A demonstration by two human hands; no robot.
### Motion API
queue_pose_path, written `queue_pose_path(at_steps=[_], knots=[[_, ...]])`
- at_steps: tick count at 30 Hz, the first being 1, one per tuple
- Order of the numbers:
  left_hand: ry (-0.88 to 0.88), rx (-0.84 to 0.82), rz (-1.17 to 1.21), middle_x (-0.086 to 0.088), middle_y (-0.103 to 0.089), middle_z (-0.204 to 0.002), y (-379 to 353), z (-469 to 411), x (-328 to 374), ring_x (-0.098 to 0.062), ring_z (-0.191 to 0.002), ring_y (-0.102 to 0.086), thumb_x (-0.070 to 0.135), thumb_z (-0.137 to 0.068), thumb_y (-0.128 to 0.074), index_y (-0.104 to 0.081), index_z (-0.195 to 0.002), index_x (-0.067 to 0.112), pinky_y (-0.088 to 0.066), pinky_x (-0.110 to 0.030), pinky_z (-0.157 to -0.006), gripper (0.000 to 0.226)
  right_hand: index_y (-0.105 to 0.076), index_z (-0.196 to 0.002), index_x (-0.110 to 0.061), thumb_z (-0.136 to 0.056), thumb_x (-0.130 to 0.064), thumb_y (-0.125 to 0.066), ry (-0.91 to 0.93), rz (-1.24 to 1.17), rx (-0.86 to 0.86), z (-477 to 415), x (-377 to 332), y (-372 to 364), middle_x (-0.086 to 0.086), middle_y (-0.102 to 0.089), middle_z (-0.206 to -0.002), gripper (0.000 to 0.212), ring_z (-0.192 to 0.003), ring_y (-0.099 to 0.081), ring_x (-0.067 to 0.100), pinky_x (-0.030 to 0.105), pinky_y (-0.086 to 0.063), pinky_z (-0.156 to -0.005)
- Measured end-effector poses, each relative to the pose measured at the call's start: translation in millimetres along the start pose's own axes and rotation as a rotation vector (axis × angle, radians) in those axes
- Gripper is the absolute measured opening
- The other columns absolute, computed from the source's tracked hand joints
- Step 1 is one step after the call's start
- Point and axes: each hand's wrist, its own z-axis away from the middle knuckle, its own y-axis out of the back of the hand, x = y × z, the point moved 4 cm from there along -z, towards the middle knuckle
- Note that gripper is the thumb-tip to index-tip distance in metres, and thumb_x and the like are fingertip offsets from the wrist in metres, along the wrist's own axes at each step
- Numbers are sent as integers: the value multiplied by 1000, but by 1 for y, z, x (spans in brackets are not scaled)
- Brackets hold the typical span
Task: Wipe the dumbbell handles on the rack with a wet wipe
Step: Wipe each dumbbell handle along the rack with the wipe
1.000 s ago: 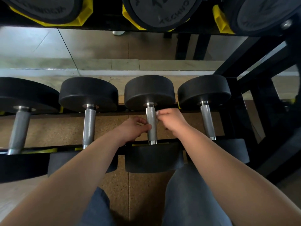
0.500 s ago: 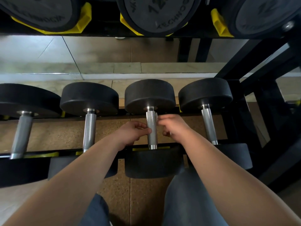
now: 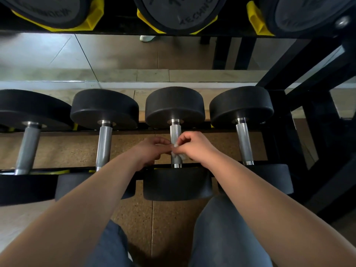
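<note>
The wet wipe (image 3: pixel 178 155) is a small white wad bunched against the handle (image 3: pixel 175 132) of the third dumbbell from the left on the lower shelf of the rack (image 3: pixel 308 60); the right hand (image 3: pixel 196 147) pinches it there, fingers curled round the bar. The left hand (image 3: pixel 150 151) has its fingers curled too, fingertips meeting the wipe at the bar; whether it truly grips the wipe or only steadies it, I cannot tell. So the work looks to be somewhere in the middle; nothing shows whether the far-left handle (image 3: pixel 27 149), the second handle (image 3: pixel 104 145) or the right-hand handle (image 3: pixel 243 143) has been wiped yet – no damp sheen gives it away – and the upper row seems yet to be reached. On the upper dumbbell (image 3: pixel 173 10), resting in yellow cradles (image 3: pixel 92 18), the raised letters "TECHNO" can be read before they are cut off; its number is too blurred to make out.
</note>
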Motion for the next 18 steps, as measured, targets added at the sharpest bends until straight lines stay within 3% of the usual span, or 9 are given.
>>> queue_pose_path(at_steps=[6, 8, 13, 16, 18], knots=[[32, 65, 43, 12, -69, -105, -9, 13, -1, -17, -101, -56, 49, -92, -70, -66, -110, 40, -47, -40, -88, 21, -68, -98, -35, -93, -27, -74, 63, -182, 243, -5, 10, 21, -13, -67, -104, 11, -101, -62, 5, 30, -52, -91], [32, 115, 25, 13, -70, -104, -11, 15, -1, -15, -100, -57, 52, -91, -70, -66, -110, 42, -47, -40, -88, 22, -69, -101, -33, -94, -27, -73, 65, -112, 186, -9, 10, 22, -13, -67, -102, 10, -98, -62, 4, 31, -52, -91], [-15, 243, -45, 11, -70, -105, -13, 18, 0, -14, -101, -61, 52, -88, -73, -70, -96, 45, -51, -38, -93, 11, -74, -100, -29, -89, -30, -77, 133, 219, -145, 6, 11, 2, -10, -69, -103, 12, -94, -64, 5, 29, -50, -83], [-3, 267, -18, 13, -67, -101, -14, 20, 3, -7, -93, -57, 48, -88, -74, -71, -94, 44, -48, -35, -91, 9, -75, -99, -30, -89, -31, -78, 182, 280, -99, 8, 8, 5, -9, -69, -105, 10, -96, -63, 5, 29, -52, -84], [1, 300, 12, 14, -65, -99, -14, 23, 4, -4, -90, -55, 46, -87, -76, -75, -102, 40, -44, -32, -88, 17, -75, -98, -31, -90, -32, -77, 199, 249, -6, 6, 5, 7, -9, -71, -106, 8, -95, -64, 5, 24, -52, -78]])
